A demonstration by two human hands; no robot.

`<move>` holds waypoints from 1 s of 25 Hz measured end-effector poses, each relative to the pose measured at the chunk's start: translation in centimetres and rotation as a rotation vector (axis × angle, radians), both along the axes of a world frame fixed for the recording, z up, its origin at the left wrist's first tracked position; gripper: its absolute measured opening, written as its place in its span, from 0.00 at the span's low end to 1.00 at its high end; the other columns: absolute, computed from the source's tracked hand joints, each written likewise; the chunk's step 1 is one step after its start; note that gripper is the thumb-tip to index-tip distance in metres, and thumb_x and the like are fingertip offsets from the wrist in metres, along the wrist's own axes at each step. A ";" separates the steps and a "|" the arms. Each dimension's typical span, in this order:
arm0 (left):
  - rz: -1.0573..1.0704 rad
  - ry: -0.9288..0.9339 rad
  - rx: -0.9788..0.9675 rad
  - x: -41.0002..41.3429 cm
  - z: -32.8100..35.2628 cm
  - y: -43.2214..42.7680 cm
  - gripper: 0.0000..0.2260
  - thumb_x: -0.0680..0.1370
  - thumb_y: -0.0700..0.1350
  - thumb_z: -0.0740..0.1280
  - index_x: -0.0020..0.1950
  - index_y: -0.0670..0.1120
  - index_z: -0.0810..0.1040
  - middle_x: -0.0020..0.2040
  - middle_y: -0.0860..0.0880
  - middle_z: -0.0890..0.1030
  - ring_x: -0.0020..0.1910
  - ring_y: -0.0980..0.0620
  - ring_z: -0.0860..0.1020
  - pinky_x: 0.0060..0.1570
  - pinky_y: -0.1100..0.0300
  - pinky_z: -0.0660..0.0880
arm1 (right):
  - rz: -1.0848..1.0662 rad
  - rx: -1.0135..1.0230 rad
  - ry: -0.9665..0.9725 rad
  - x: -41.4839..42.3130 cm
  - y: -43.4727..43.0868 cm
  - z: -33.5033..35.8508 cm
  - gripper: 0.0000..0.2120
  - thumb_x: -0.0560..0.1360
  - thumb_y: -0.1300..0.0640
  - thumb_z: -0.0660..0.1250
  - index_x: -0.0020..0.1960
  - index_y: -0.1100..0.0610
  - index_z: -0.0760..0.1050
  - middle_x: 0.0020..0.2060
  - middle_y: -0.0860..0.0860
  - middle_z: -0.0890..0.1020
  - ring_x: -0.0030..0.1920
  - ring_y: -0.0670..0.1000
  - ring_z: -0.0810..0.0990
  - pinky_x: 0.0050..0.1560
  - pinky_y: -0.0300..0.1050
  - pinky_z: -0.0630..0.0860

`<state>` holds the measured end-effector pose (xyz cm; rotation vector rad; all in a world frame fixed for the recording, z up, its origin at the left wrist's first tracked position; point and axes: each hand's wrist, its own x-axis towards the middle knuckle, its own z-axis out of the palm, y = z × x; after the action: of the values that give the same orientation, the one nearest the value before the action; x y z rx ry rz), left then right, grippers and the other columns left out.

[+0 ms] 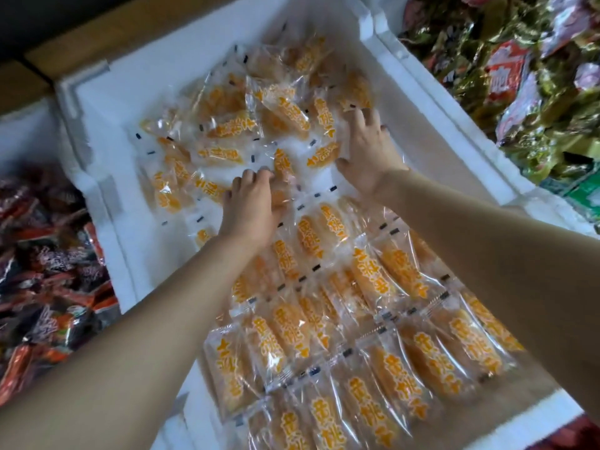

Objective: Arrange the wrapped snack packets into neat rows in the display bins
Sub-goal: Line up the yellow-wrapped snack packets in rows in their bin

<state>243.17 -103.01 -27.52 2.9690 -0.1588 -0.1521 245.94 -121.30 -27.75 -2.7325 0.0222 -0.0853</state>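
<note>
A white foam bin (422, 102) holds clear snack packets with orange lettering. Packets in its near half lie in overlapping rows (373, 319). Those in the far half form a loose jumble (246, 125). My left hand (251, 207) reaches into the middle of the bin, its fingers curled over a packet (283, 164) that sticks out between forefinger and thumb. Just to the right, my right hand (367, 151) lies palm down with spread fingers on loose packets; its thumb touches the edge of another packet (324, 154).
A neighbouring bin on the left holds dark red and black packets (48, 271). Gold, green and red wrapped snacks (519, 76) are piled in the bin on the right. A foam wall (107, 203) separates the left bin from mine.
</note>
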 end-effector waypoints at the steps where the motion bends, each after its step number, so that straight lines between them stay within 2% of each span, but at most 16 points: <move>1: 0.007 -0.027 0.015 0.3 0.0 -0.2 0.20 0.78 0.46 0.67 0.68 0.45 0.68 0.65 0.44 0.71 0.67 0.42 0.66 0.64 0.49 0.60 | -0.001 0.026 -0.001 0.1 -0.1 0.2 0.30 0.74 0.64 0.62 0.73 0.60 0.55 0.67 0.60 0.62 0.61 0.65 0.67 0.56 0.53 0.67; 4: 0.031 -0.129 -0.042 0.6 0.6 -0.5 0.15 0.79 0.45 0.66 0.62 0.41 0.72 0.61 0.42 0.74 0.61 0.41 0.72 0.58 0.49 0.66 | 0.001 0.165 -0.047 0.2 -0.4 0.8 0.26 0.73 0.70 0.58 0.69 0.60 0.61 0.63 0.60 0.64 0.60 0.63 0.68 0.54 0.49 0.66; 5: 0.037 -0.195 -0.117 0.6 1.0 -0.8 0.13 0.78 0.45 0.66 0.59 0.40 0.73 0.59 0.42 0.75 0.58 0.41 0.74 0.53 0.50 0.68 | -0.004 0.210 -0.087 0.1 -0.7 1.1 0.23 0.74 0.71 0.56 0.67 0.62 0.63 0.62 0.61 0.65 0.60 0.63 0.69 0.55 0.48 0.65; 7: 0.063 -0.285 -0.290 0.2 2.1 -1.8 0.11 0.78 0.47 0.67 0.51 0.39 0.73 0.49 0.44 0.76 0.50 0.43 0.74 0.45 0.57 0.65 | -0.027 0.282 -0.189 -0.6 -1.7 2.0 0.16 0.76 0.68 0.56 0.63 0.64 0.66 0.59 0.61 0.70 0.57 0.62 0.72 0.54 0.48 0.64; 8: 0.119 -0.261 -0.404 0.0 2.7 -2.6 0.10 0.78 0.48 0.67 0.48 0.41 0.72 0.44 0.47 0.75 0.46 0.45 0.73 0.41 0.60 0.63 | -0.038 0.329 -0.238 -1.3 -2.4 2.5 0.13 0.77 0.65 0.57 0.61 0.64 0.68 0.56 0.61 0.73 0.55 0.61 0.73 0.53 0.48 0.65; 10: 0.269 -0.066 -0.660 -0.4 3.2 -4.4 0.11 0.78 0.49 0.66 0.44 0.43 0.69 0.38 0.51 0.72 0.40 0.49 0.71 0.38 0.60 0.62 | -0.076 0.449 -0.261 -3.2 -3.7 3.1 0.09 0.77 0.59 0.61 0.55 0.62 0.72 0.48 0.56 0.79 0.50 0.56 0.76 0.51 0.48 0.70; 12: 0.355 0.129 -0.900 -0.9 3.0 -6.3 0.10 0.76 0.48 0.67 0.46 0.41 0.74 0.37 0.49 0.74 0.37 0.49 0.72 0.40 0.57 0.68 | -0.126 0.518 -0.183 -5.3 -5.1 3.3 0.08 0.76 0.57 0.64 0.54 0.58 0.74 0.43 0.52 0.78 0.44 0.51 0.76 0.48 0.44 0.71; 13: 0.360 0.180 -0.965 -1.2 2.9 -7.1 0.12 0.74 0.48 0.69 0.49 0.40 0.76 0.37 0.48 0.75 0.36 0.49 0.73 0.41 0.56 0.71 | -0.136 0.513 -0.142 -6.2 -5.5 3.2 0.09 0.76 0.57 0.64 0.56 0.58 0.74 0.44 0.52 0.77 0.43 0.50 0.74 0.46 0.41 0.69; 15: 0.330 0.242 -1.059 -1.6 2.6 -8.5 0.09 0.72 0.44 0.73 0.48 0.43 0.76 0.34 0.48 0.75 0.31 0.50 0.74 0.40 0.56 0.75 | -0.122 0.454 -0.116 -7.4 -6.1 2.8 0.12 0.76 0.60 0.63 0.60 0.59 0.71 0.49 0.54 0.75 0.45 0.49 0.73 0.46 0.35 0.65; 17: 0.285 0.265 -1.111 -1.8 2.2 -9.7 0.10 0.73 0.40 0.74 0.44 0.47 0.72 0.32 0.50 0.74 0.24 0.54 0.74 0.34 0.60 0.77 | -0.100 0.399 -0.141 -7.8 -6.6 2.6 0.13 0.77 0.62 0.61 0.61 0.60 0.69 0.53 0.55 0.72 0.48 0.51 0.73 0.48 0.34 0.64; 19: 0.268 0.249 -1.080 -1.7 1.8 -10.7 0.14 0.72 0.37 0.74 0.48 0.46 0.70 0.34 0.50 0.73 0.21 0.60 0.74 0.28 0.67 0.75 | -0.083 0.325 -0.123 -7.5 -7.0 2.7 0.12 0.77 0.62 0.60 0.60 0.60 0.69 0.55 0.56 0.72 0.51 0.56 0.75 0.51 0.41 0.67; 21: 0.302 0.255 -1.078 -1.3 1.2 -11.5 0.17 0.72 0.33 0.72 0.54 0.45 0.68 0.38 0.50 0.72 0.22 0.61 0.74 0.24 0.66 0.74 | -0.031 0.093 -0.007 -7.1 -7.1 2.9 0.13 0.76 0.64 0.60 0.61 0.59 0.69 0.57 0.56 0.71 0.53 0.59 0.76 0.51 0.48 0.71; 23: 0.293 0.230 -1.087 -0.8 0.6 -11.9 0.11 0.76 0.33 0.67 0.53 0.45 0.71 0.42 0.48 0.71 0.29 0.55 0.75 0.25 0.62 0.74 | 0.079 -0.214 0.093 -7.0 -6.8 3.1 0.17 0.75 0.66 0.60 0.63 0.58 0.68 0.60 0.55 0.71 0.59 0.58 0.74 0.48 0.47 0.72; 24: 0.214 0.171 -0.962 -0.7 0.6 -11.8 0.11 0.76 0.35 0.68 0.55 0.45 0.72 0.47 0.47 0.72 0.38 0.52 0.77 0.33 0.60 0.76 | 0.135 -0.308 0.101 -7.1 -6.6 3.1 0.17 0.75 0.66 0.59 0.64 0.57 0.67 0.61 0.54 0.70 0.62 0.56 0.71 0.49 0.47 0.72; 25: 0.063 0.109 -0.732 -0.5 0.5 -11.7 0.17 0.75 0.38 0.70 0.62 0.44 0.72 0.55 0.45 0.71 0.49 0.49 0.76 0.45 0.60 0.74 | 0.183 -0.359 0.093 -7.2 -6.5 3.2 0.17 0.76 0.65 0.58 0.64 0.57 0.67 0.62 0.54 0.70 0.63 0.56 0.69 0.51 0.47 0.71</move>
<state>242.63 -114.73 -27.00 2.2283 -0.0814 -0.1964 238.78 -127.83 -24.56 -3.0787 -0.2391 0.0997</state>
